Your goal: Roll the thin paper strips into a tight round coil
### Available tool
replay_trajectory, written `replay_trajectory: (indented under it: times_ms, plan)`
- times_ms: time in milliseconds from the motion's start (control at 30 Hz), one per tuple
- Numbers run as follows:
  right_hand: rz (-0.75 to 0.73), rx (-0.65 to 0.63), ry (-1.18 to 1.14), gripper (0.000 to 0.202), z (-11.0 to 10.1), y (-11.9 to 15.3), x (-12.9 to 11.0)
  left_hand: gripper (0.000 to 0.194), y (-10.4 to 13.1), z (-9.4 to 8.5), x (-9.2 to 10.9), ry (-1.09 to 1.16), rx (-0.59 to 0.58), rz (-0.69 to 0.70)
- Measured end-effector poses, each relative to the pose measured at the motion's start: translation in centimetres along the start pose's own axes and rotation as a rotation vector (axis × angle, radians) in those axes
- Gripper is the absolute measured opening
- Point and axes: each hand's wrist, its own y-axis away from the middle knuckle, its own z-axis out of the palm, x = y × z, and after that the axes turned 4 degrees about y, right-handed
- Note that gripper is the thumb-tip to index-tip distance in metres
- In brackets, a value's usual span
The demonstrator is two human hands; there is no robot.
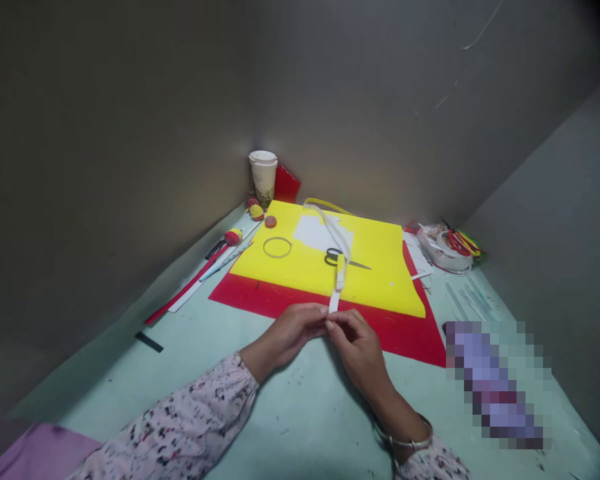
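A narrow white strip rises from between my fingertips, with a yellow piece near its upper part. My left hand and my right hand meet at its lower end, both with fingers pinched on it. A longer pale band curves up and away over the yellow sheet. Beneath the strip, dark-handled scissors lie on that sheet, beside a white paper piece. The yellow sheet rests on a red sheet.
A lidded cup stands at the back left, near a thin ring and a round reddish disc. Red and white strips lie left. On the right are a bag of supplies and a blurred purple object.
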Motion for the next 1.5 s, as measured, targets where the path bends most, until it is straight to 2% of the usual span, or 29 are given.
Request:
replay_trajectory:
  times_ms: [200, 333, 633, 933, 1133, 1500]
  plan:
    - [-0.045, 0.023, 0.103, 0.013, 0.1, 0.1, 0.3, 0.028, -0.7, -0.6, -0.2, 0.025, 0.069, -0.063]
    - [-0.109, 0.055, 0.209, 0.01, -0.1, 0.0, 0.5, 0.029, -0.8, -0.3, -0.5, -0.036, 0.138, -0.037]
    - [-0.174, 0.044, 0.293, 0.008, -0.4, 0.0, 0.5, 0.023, -0.7, 0.2, -0.4, -0.075, 0.207, -0.012]
    - [-0.217, 0.007, 0.327, 0.009, -0.7, 0.0, 0.6, 0.019, -0.8, 0.2, -0.4, -0.116, 0.211, -0.007]
    - [-0.193, -0.012, 0.334, 0.01, -0.6, -0.1, 0.7, 0.014, -0.9, 0.1, -0.4, -0.136, 0.198, -0.017]
    - [-0.167, -0.045, 0.351, 0.012, -0.4, 0.1, 1.0, 0.022, -0.9, -0.2, -0.5, -0.195, 0.158, -0.009]
